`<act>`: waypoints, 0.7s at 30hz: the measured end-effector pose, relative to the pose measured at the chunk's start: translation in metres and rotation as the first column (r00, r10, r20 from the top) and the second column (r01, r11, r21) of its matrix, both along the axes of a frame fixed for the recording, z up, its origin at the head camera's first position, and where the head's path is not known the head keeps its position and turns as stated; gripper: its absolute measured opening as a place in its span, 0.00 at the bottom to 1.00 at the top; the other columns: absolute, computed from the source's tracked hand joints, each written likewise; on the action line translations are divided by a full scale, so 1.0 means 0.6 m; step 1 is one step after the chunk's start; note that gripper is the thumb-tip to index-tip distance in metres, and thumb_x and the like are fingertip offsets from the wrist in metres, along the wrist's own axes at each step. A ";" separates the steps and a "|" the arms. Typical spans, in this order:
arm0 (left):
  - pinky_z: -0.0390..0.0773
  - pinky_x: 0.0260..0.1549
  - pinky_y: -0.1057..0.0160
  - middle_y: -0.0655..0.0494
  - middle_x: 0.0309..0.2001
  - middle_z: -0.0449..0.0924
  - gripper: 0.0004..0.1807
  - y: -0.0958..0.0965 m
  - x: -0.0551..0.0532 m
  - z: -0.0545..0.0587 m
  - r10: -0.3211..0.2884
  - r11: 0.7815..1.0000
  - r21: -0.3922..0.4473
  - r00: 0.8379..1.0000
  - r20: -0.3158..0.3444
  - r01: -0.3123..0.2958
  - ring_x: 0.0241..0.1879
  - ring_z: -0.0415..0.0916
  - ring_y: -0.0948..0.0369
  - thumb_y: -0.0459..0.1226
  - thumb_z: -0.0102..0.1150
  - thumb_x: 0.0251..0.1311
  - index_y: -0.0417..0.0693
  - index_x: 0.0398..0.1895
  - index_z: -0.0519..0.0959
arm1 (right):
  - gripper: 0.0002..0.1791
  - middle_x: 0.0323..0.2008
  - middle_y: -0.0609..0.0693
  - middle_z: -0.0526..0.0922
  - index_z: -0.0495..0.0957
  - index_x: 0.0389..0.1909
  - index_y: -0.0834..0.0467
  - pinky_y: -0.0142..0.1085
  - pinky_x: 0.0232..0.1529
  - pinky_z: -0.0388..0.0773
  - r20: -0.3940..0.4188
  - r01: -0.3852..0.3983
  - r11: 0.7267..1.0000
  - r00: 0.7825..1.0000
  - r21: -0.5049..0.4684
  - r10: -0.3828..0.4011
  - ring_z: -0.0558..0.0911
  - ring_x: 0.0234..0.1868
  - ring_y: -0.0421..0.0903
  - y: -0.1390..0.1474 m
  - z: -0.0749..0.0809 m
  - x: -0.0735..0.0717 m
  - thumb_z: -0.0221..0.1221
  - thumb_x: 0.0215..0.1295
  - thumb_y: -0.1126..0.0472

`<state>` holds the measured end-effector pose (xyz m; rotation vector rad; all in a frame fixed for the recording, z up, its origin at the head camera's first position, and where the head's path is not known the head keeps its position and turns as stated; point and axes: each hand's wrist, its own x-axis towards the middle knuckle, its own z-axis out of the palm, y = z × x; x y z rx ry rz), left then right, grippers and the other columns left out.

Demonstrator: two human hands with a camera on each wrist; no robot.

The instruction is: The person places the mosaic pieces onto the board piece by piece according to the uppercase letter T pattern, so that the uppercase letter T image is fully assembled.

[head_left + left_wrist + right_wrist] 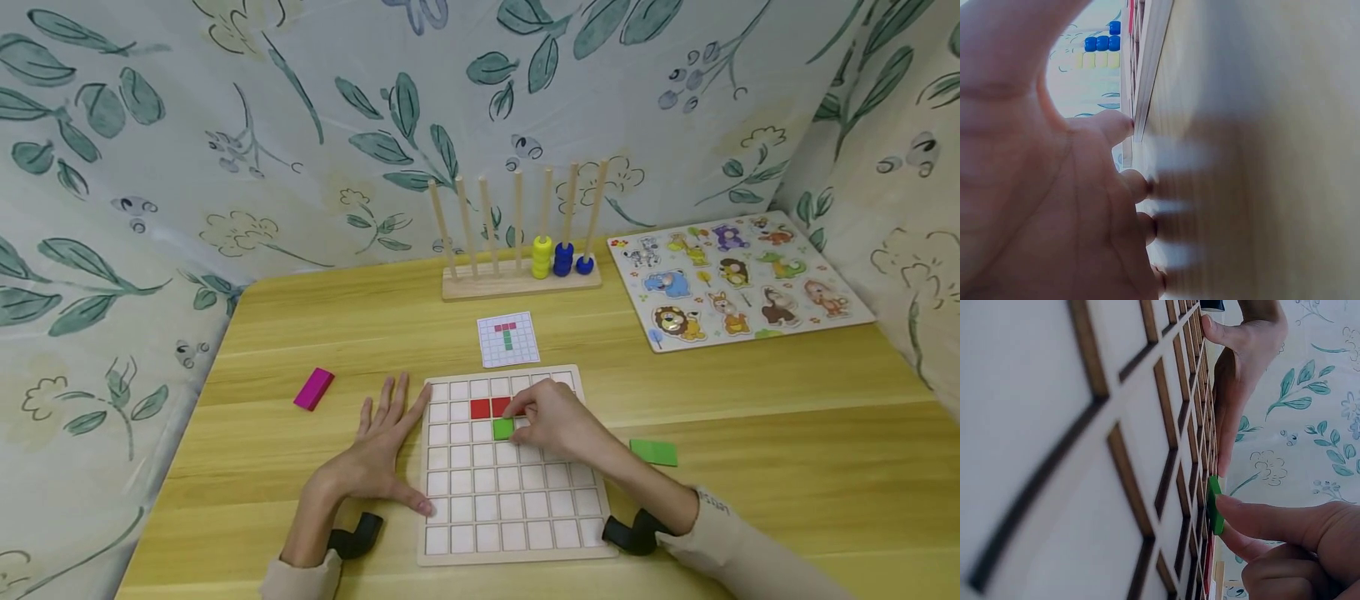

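Right hand (555, 421) pinches green tile (502, 429) on grid board (483, 508); left hand (375, 462) spread at board's edge

Magenta block (313, 389): smooth, oblong, off by the desk (787, 500)'s left edge. Left hand: fingers fanned, thumb and index tips at the board's left edge, probably to steady it; other fingertips down on the desk, palm raised. Red tiles (480, 408), flat squares, second row from the board's far edge; right fingers partly cover the row. Green tile: directly below a red one, third row; fully seated or not, cannot tell. Paper card (507, 339), red-and-green T printed on a grid, just past the board's far edge, likely there for easy viewing. Board: pale wood lattice, brown-sided slats, white cells. Peg stand (495, 284) along desk's far edge: bare wood rods, round yellow beads (541, 258) and blue beads (563, 260). Right hand: thumb and index pinch the tile's side, apparently leaving its face uncovered. Green pieces (654, 452), flat, beyond board's right edge, likely within easy reach. Animal puzzle board (637, 290): glossy, printed, desk's far right corner.
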<state>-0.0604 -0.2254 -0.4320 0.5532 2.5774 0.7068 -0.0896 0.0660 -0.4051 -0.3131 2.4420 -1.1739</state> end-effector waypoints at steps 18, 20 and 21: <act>0.19 0.75 0.29 0.40 0.82 0.14 0.85 -0.001 -0.001 0.001 0.001 1.000 0.014 1.000 0.015 -0.001 0.81 0.11 0.40 0.58 0.88 0.30 0.54 0.85 0.34 | 0.10 0.16 0.44 0.66 0.90 0.35 0.58 0.27 0.24 0.54 -0.012 0.013 1.000 1.000 0.010 -0.013 0.63 0.20 0.39 -0.004 -0.002 -0.001 0.76 0.51 0.70; 0.18 0.75 0.29 0.40 0.82 0.14 0.85 -0.001 -0.001 0.001 -0.001 1.000 0.017 1.000 0.016 0.001 0.81 0.11 0.39 0.58 0.88 0.30 0.53 0.85 0.34 | 0.11 0.17 0.44 0.68 0.91 0.34 0.58 0.27 0.24 0.54 -0.009 0.018 1.000 1.000 0.010 -0.018 0.63 0.21 0.39 -0.003 -0.003 -0.002 0.77 0.50 0.71; 0.18 0.75 0.29 0.39 0.82 0.14 0.85 -0.001 -0.001 0.001 -0.002 1.000 0.019 1.000 0.016 0.001 0.81 0.11 0.39 0.58 0.88 0.30 0.53 0.85 0.35 | 0.11 0.18 0.44 0.69 0.91 0.34 0.57 0.27 0.24 0.55 -0.009 0.018 1.000 1.000 0.010 -0.018 0.64 0.21 0.39 -0.002 -0.004 -0.003 0.77 0.49 0.71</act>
